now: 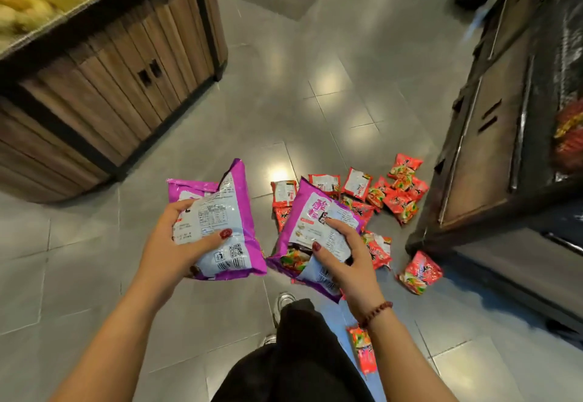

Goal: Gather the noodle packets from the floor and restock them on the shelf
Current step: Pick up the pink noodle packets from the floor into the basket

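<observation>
Tiled floor (315, 92), purple packets upright; left hand (176, 244), right hand (350, 259)

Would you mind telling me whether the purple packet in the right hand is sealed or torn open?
Torn open: the purple packet gapes at its lower end, showing a red packet inside.

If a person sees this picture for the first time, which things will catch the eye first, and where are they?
Two purple packets stand out at the centre: the left hand holds one purple packet, and the right hand holds another purple packet. Behind them, red packets lie scattered on the grey floor, beside the dark shelf at the right. A wooden stand fills the upper left.
</observation>
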